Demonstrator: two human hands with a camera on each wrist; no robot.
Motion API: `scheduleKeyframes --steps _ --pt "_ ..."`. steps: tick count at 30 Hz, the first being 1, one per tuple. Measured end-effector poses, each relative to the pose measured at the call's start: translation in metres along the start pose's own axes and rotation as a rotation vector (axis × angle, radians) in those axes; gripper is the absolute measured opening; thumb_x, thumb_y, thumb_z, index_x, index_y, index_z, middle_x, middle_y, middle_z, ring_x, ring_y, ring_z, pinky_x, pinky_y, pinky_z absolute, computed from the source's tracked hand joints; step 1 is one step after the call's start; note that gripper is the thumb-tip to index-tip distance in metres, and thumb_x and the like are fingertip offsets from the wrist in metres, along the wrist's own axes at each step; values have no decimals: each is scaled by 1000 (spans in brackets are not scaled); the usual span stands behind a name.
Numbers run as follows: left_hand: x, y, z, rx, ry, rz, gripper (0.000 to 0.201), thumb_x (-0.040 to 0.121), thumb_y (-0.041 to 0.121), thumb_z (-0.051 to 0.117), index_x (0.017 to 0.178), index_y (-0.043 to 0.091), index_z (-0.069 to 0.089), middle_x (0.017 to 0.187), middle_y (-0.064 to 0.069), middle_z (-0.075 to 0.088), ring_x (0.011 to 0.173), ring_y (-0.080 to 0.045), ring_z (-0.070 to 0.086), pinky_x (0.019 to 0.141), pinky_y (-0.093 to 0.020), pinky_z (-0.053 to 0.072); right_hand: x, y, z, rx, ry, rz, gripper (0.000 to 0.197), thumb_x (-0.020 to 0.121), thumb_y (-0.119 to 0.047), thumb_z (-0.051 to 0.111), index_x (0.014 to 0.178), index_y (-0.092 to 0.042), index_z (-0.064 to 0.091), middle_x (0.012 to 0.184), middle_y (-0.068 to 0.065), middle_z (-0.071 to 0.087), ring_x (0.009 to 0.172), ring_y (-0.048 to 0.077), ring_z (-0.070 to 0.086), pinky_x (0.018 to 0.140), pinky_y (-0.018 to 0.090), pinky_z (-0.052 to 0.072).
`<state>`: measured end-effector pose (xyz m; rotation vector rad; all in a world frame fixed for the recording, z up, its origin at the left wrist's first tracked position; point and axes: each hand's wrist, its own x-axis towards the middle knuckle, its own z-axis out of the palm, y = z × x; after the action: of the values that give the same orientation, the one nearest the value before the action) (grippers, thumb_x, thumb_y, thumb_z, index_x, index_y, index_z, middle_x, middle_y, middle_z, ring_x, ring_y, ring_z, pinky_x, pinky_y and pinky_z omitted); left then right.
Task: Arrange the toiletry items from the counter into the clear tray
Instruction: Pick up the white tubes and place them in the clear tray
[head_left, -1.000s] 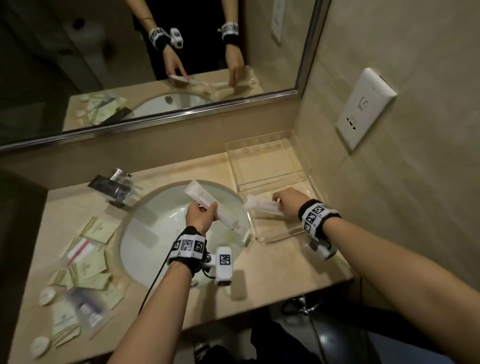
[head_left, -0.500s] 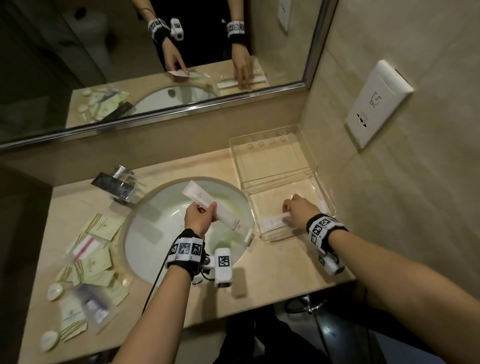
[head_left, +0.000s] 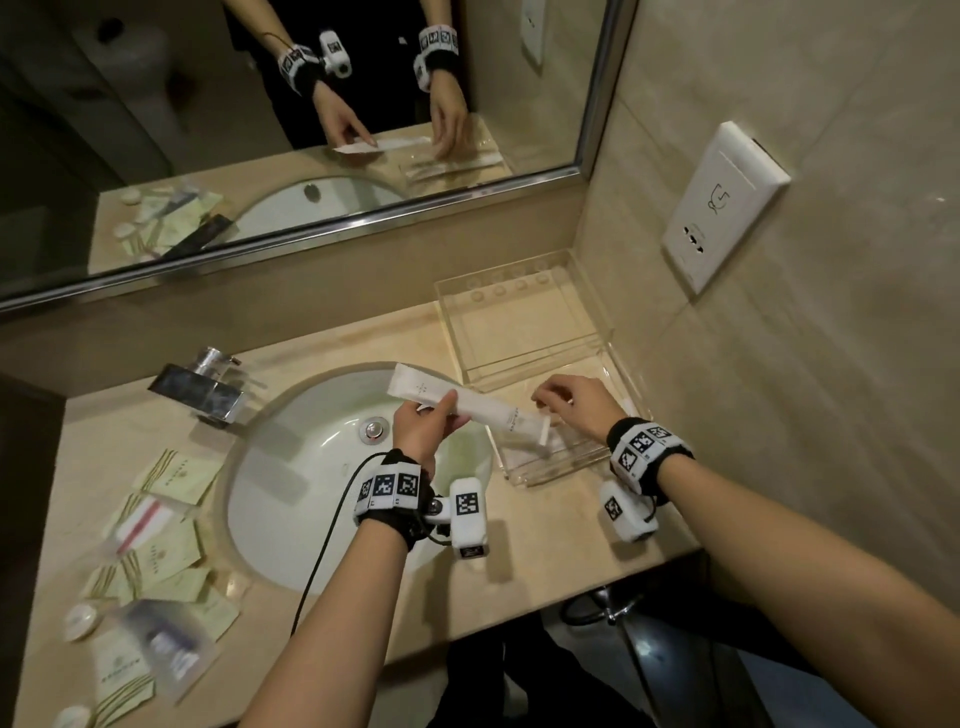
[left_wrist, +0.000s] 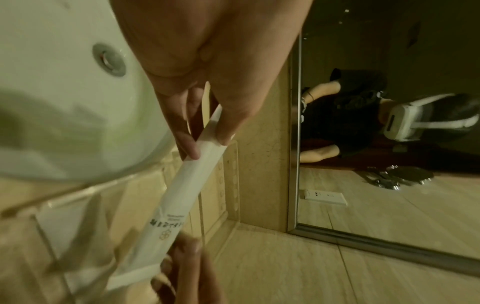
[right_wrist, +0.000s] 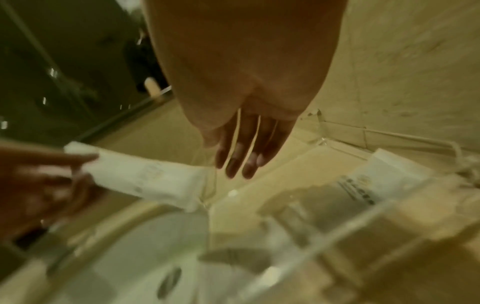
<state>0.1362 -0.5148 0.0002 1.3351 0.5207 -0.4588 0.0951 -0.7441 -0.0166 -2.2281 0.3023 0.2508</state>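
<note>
The right hand (head_left: 574, 410) has let go of the white packet (right_wrist: 374, 176) it was putting down a moment ago; that packet now lies inside the clear tray (head_left: 566, 467), in the near compartment. The hand is lifted above the tray with its fingers (right_wrist: 239, 162) straight and a little apart, holding nothing, and it is turned toward the other hand. The left hand (head_left: 423, 428) has come closer to the tray with a long white tube (head_left: 467, 402), pinched near its flat end between the thumb and the fingers. The cap end of the tube now reaches over the near left corner of the tray.

I think this means one item is placed, and the tube is the next one, maybe to be passed to the right hand or put in directly.

Many items wait yet on the left part of the tabletop (head_left: 545, 545): pale green sachets (head_left: 176, 475), some small round pieces (head_left: 80, 621) and a plastic bag (head_left: 166, 647) with something dark inside. Between them and the tray is a white round sink (head_left: 291, 499) with a chrome faucet (head_left: 205, 384). The tabletop is beige stone, the wall is beige tile with a white socket plate (head_left: 722, 208), and a large mirror (head_left: 208, 130) stands behind. The light is rather dim.
</note>
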Motion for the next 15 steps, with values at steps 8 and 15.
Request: scheduleKeyframes --steps 8,15 --pt "-2 -24 32 -146 -134 -117 27 84 6 70 108 -4 61 110 -23 68 99 -33 70 86 -33 58 11 -21 -22 -48 -209 -50 17 84 -26 73 100 -20 71 83 -1 70 76 15 65 67 19 47" --pt "5 -42 15 444 101 2 42 77 17 77 107 17 47 99 -16 65 77 -26 64 86 -43 56 17 18 -23 -459 -265 134 21 88 -20 67 109 -16 70 115 9 68 104 24 63 91 30 48"
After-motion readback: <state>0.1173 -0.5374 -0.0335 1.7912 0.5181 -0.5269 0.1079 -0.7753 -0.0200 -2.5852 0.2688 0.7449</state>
